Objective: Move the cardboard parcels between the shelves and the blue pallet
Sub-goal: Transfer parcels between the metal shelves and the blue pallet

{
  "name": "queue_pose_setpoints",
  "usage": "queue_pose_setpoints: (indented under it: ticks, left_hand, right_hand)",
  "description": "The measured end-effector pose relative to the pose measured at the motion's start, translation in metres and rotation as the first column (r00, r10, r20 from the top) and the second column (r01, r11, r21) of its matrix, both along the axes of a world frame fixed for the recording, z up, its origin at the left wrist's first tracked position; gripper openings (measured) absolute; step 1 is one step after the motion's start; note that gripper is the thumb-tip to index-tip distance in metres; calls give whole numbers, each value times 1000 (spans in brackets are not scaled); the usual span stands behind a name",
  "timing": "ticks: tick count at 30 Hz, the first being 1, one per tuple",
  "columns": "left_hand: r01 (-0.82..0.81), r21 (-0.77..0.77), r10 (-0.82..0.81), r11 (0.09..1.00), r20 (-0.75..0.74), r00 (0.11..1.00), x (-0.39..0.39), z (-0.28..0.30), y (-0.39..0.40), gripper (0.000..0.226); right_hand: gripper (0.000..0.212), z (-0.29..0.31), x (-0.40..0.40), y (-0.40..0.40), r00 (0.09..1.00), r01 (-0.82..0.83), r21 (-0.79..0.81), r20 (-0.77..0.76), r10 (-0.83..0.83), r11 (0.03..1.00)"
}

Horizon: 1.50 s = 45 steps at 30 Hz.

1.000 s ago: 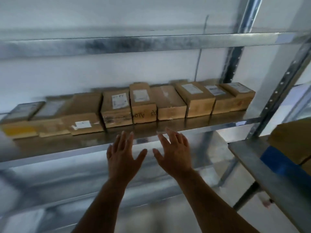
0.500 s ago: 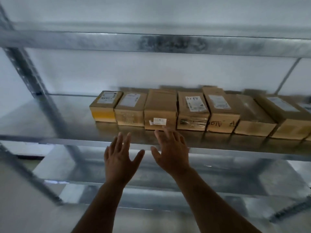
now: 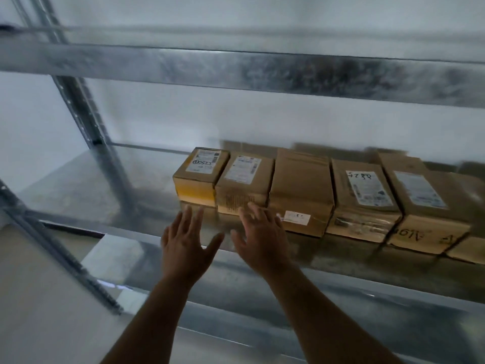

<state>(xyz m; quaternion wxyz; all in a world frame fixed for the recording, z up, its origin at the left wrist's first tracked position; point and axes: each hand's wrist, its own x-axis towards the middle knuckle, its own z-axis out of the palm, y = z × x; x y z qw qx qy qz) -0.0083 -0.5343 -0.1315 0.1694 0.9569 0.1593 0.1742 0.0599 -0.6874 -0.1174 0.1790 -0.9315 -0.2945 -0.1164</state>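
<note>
A white wall backs the galvanised metal shelf point(image 3: 78, 195) in front of you, with another shelf beam point(image 3: 262, 72) crossing above. The cardboard parcels point(image 3: 301, 190) sit in a row along the shelf, side by side and touching, most with white labels on top (one has handwriting on its label). Your left hand point(image 3: 183, 245) is raised, fingers spread and holding nothing, in front of the leftmost parcel point(image 3: 200, 174). Your right hand point(image 3: 262, 240) is spread the same way, fingertips overlapping the second parcel point(image 3: 244, 185); whether they touch it, you cannot tell.
</note>
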Motion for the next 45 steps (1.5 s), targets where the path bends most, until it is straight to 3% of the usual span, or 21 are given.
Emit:
queue_pose_setpoints:
  ticks: [7,12,21,25,30,32,35,39,43,45]
  left_hand:
    - [-11,-3,11,1000,2,1000,57,11,58,85]
    - [52,-32,-54,998,-43,998,97,12,114,75]
    - [177,-326,-264,929,-245,933,159,21,181,53]
    - [262,-442,-368,858,-171,914,164,18,205,40]
    - [120,-342,-177,932,-140,974,159,18,245,34]
    - [144,-367,-207,919,-136,969,156,16,254,28]
    - [188,-485,-291,854,-146,946,154,16,256,46]
    - [201,-687,-405,698,-147,903,150,15,263,65]
    - [196,-883,-528,427,-68,846,137,13,275,74]
    - [250,-888,-570,386,-16,821,127,11,275,75]
  right_hand:
    - [52,12,64,50,999,53,-27,14,-52,998]
    - [53,5,95,93,988,153,-16,-18,-153,988]
    - [38,1,110,161,914,404,-28,29,-404,914]
    - [40,-3,104,187,898,440,-6,6,-440,898]
    - [39,-3,89,224,905,425,63,-27,-424,903]
    - [35,-3,87,231,890,454,123,-112,-442,883]
    - [34,3,87,234,812,543,275,-414,-412,793]
    - [69,8,81,229,706,584,387,-676,-211,714]
    - [76,7,70,218,668,512,487,-743,28,707]
    - [73,7,62,217,678,470,521,-730,86,712]
